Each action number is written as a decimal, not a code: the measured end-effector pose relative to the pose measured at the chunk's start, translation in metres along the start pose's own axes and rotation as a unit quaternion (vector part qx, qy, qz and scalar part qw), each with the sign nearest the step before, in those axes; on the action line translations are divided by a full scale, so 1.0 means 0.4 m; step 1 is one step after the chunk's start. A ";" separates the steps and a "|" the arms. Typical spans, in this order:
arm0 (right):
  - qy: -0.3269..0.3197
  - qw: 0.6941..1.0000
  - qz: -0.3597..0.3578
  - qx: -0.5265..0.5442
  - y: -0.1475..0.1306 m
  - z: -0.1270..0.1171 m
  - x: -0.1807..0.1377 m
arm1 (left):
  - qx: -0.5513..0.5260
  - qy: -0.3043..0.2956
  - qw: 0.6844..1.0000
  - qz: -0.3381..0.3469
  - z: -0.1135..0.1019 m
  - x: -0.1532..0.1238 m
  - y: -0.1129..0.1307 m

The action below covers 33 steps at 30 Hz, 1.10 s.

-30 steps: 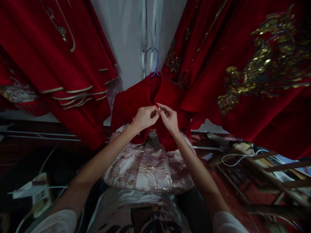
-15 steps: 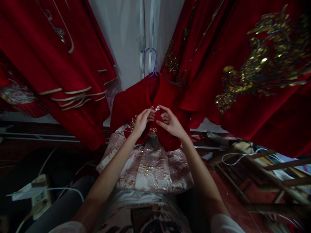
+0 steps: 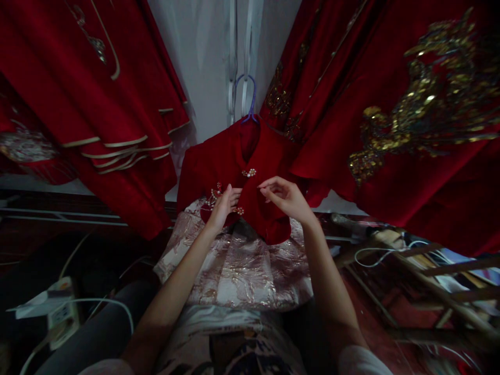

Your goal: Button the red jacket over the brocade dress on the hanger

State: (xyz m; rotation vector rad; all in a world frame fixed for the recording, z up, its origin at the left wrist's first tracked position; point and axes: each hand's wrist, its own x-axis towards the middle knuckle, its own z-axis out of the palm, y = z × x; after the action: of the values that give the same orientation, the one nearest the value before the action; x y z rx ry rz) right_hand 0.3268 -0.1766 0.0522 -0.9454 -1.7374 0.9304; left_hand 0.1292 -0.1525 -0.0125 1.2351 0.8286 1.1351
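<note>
A short red jacket (image 3: 219, 151) with a V neck hangs on a purple hanger (image 3: 253, 99) in front of me. A pearl-and-bead fastener (image 3: 249, 173) sits across its front opening. Lower down is a second small beaded fastener (image 3: 238, 211). My left hand (image 3: 222, 208) lies against the front with fingers stretched out, their tips at the edge of the overlapping panel. My right hand (image 3: 287, 197) is just right of the opening, fingers loosely bent and nothing visible in them. Beaded trim (image 3: 213, 195) shows beside the left hand. Beneath the jacket hangs a pale pink metallic brocade skirt (image 3: 250, 265).
Red garments with cream piping (image 3: 128, 104) hang at left, and a red garment with gold sequins (image 3: 394, 125) hangs at right. A power strip (image 3: 64, 312) with white cables is at lower left. A wooden rack (image 3: 425, 281) holding assorted items stands at right.
Both hands have left the upper pearl fastener, which now lies flat across the opening. My left hand has slid down and left; my right hand has drawn back to the right.
</note>
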 end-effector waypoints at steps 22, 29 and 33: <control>-0.020 0.997 -0.010 -0.079 0.057 0.149 0.011 | 0.364 0.268 0.855 0.254 -0.079 -0.010 -0.038; -0.001 0.997 -0.006 -0.077 0.067 0.139 0.022 | 0.370 0.286 0.836 0.288 -0.127 0.060 -0.058; 0.034 0.997 -0.009 -0.063 0.079 0.143 0.049 | 0.352 0.289 0.841 0.291 -0.136 0.059 -0.067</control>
State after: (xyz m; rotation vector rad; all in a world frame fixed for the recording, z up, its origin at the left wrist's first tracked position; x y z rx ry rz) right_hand 0.2738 -0.1561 0.0145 -1.0290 -1.7597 0.7742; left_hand 0.0898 -0.1134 -0.0464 1.8633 1.4721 1.8444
